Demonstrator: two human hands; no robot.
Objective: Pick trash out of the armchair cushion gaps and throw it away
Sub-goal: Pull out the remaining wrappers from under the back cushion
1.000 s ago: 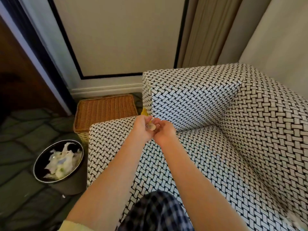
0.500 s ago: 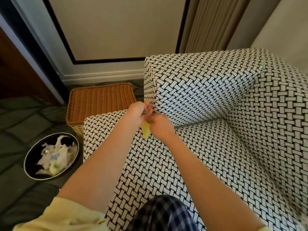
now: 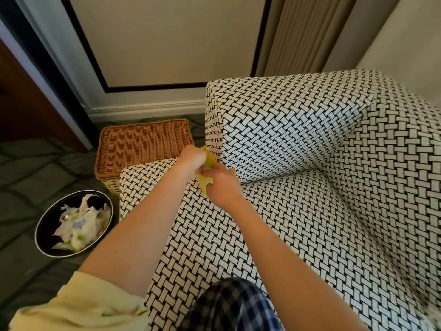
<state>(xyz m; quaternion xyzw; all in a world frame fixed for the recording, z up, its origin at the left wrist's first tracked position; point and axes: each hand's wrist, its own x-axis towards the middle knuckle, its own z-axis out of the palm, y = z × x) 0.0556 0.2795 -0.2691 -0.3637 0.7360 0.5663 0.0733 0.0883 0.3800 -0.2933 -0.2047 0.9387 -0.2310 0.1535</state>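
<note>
Centre frame: left hand and right hand, both grips pinching the yellow scrap at the armchair side gap. My worry: 1 end may be wedged and a tug could tear it. Bin lower left, well apart, so a drop is possible.

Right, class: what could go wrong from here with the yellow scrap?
1. The left hand and right hand both pinch the yellow scrap beside the armrest; pulling apart could tear it, leaving a piece behind.
2. The bin sits on the floor leftward; a toss may miss.
</note>
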